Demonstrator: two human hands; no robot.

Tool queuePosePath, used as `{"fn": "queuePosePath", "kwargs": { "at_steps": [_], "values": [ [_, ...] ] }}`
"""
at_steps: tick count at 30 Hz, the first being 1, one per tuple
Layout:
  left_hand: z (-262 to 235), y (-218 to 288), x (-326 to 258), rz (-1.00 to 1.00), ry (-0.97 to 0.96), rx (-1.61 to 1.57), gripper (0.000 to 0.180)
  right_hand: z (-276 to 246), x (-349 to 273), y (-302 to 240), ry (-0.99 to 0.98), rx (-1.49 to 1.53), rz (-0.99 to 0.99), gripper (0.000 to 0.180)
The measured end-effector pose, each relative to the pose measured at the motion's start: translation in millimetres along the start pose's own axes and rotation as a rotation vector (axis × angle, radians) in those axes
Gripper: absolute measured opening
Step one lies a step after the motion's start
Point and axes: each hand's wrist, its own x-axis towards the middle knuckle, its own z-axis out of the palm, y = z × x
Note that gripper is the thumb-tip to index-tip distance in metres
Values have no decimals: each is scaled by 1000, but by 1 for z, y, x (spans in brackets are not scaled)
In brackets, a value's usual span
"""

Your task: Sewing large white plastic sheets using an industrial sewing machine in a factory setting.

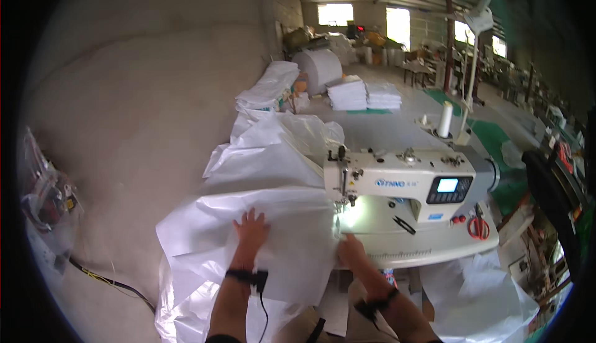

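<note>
A large white plastic-looking sheet (292, 219) lies creased over the left of the work surface and hangs toward my lap. Flat on top of it, fingers spread, rests my left hand (251, 230). My right hand (352, 250) is closed at the sheet's right edge, just in front of the needle area; its fingertips are partly hidden. The white sewing machine (397, 178) stands to the right, its lamp lighting the bed beside the needle. The sheet's edge reaches the presser foot, whose exact contact I cannot make out.
Black thread snips (404, 225) and red-handled scissors (478, 227) lie on the machine bed. A thread cone (445, 119) stands behind the machine. Folded white stacks (347, 93) and a big white roll (320, 70) sit farther back. More white material (475, 299) hangs at the lower right.
</note>
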Motion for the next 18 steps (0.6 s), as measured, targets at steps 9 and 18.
{"fn": "queuePosePath", "kwargs": {
  "at_steps": [9, 18],
  "values": [
    [13, -7, -99, -12, 204, -221, 44, 57, -89, 54, -914, 631, 416, 26],
    [34, -68, 41, 275, -169, -319, 53, 102, -54, 13, -755, 720, 182, 26]
  ]
}}
